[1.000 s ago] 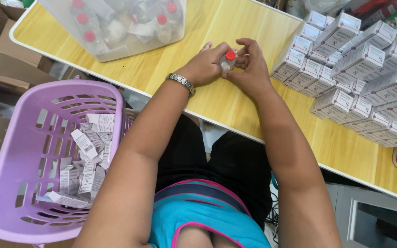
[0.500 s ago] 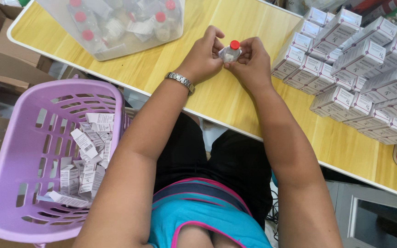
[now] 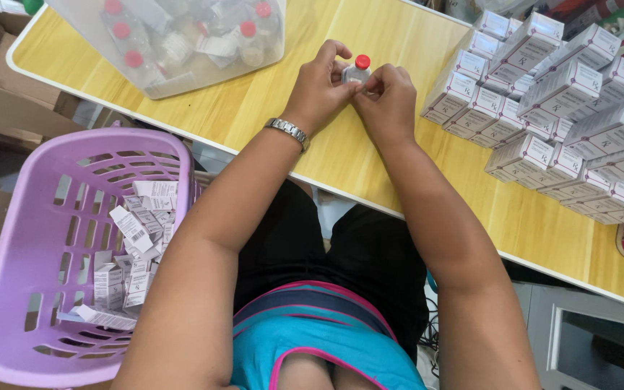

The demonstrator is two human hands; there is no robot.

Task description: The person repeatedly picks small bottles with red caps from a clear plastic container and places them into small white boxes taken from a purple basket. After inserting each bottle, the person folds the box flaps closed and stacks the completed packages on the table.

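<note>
left hand (image 3: 319, 83), right hand (image 3: 386, 97), both gripping vial (image 3: 357, 71)

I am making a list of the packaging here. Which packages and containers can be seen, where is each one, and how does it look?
Small vial: held between left hand and right hand above the table; clear, red cap.
Stacked cartons: table's right side; small white boxes with purple print.
Clear tub: table's far left; holds red-capped vials and papers.
Lilac basket: beside the table, lower left; holds flattened white cartons.
</note>
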